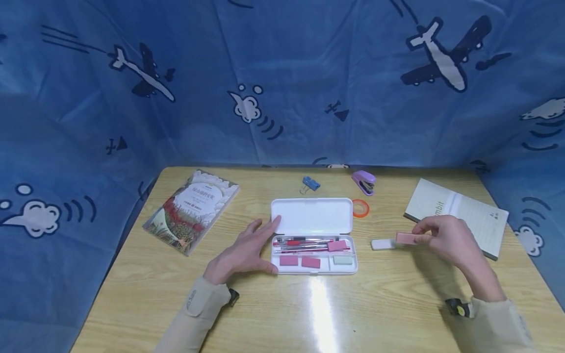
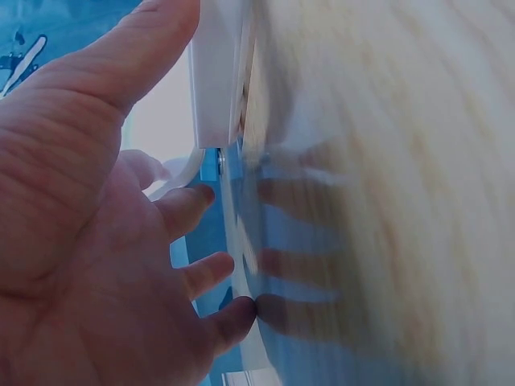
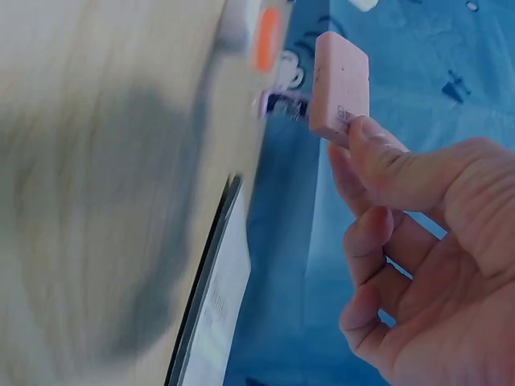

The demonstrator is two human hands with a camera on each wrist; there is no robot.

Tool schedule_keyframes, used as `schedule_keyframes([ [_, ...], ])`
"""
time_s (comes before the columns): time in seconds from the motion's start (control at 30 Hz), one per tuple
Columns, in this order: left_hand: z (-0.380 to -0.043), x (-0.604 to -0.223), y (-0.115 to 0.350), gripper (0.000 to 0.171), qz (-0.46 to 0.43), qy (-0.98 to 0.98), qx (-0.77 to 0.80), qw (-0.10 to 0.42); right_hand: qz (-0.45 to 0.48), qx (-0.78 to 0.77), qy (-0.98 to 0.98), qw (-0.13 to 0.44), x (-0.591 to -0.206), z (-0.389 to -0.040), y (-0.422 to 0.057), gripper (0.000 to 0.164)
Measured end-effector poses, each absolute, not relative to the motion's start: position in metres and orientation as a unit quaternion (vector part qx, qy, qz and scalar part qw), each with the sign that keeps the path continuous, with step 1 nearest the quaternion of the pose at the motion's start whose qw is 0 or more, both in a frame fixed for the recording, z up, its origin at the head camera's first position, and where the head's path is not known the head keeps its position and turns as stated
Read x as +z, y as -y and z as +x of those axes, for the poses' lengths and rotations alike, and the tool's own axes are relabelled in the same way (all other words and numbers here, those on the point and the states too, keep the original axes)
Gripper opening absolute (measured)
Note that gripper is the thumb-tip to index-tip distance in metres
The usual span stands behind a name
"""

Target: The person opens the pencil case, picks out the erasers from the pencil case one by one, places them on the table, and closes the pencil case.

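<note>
A white pencil case (image 1: 311, 217) lies with its lid raised at the middle of the table. Pens (image 1: 304, 242) fill its back compartment, with a pink eraser (image 1: 337, 246) on top of them. Two more pink erasers (image 1: 311, 263) and a pale green eraser (image 1: 342, 260) lie in the front compartments. My left hand (image 1: 247, 250) rests at the case's left side, fingers spread, thumb by the front corner. My right hand (image 1: 446, 238) pinches a light pink eraser (image 3: 341, 84) between thumb and fingers, above the table. Just left of it lies a white eraser (image 1: 382, 244).
An orange tape roll (image 1: 361, 208), a purple stapler (image 1: 364, 182) and a blue binder clip (image 1: 311, 184) lie behind the case. At the left is a book (image 1: 192, 211). A notebook (image 1: 476, 215) lies at the right, partly behind my right hand. A blue curtain (image 1: 282, 88) surrounds the table.
</note>
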State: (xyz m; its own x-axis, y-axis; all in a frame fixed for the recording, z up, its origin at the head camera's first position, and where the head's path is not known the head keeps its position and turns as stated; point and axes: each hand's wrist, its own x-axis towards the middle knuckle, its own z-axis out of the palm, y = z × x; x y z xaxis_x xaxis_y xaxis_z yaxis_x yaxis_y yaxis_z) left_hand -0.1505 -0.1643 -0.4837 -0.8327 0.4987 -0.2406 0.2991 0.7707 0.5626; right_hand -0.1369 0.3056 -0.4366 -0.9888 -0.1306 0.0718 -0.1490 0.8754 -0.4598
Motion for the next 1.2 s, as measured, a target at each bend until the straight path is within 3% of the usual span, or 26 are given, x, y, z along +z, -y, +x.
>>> schedule_keyframes([
  [0.63,-0.150,-0.484,0.164,0.131,0.214,-0.920,0.265,0.195,0.057,0.192,0.979,-0.037,-0.461,-0.144,-0.345,0.006],
  [1.2,-0.149,-0.483,0.164,0.130,0.215,-0.919,0.267,0.196,0.078,0.188,0.979,-0.029,-0.469,-0.149,-0.340,0.004],
])
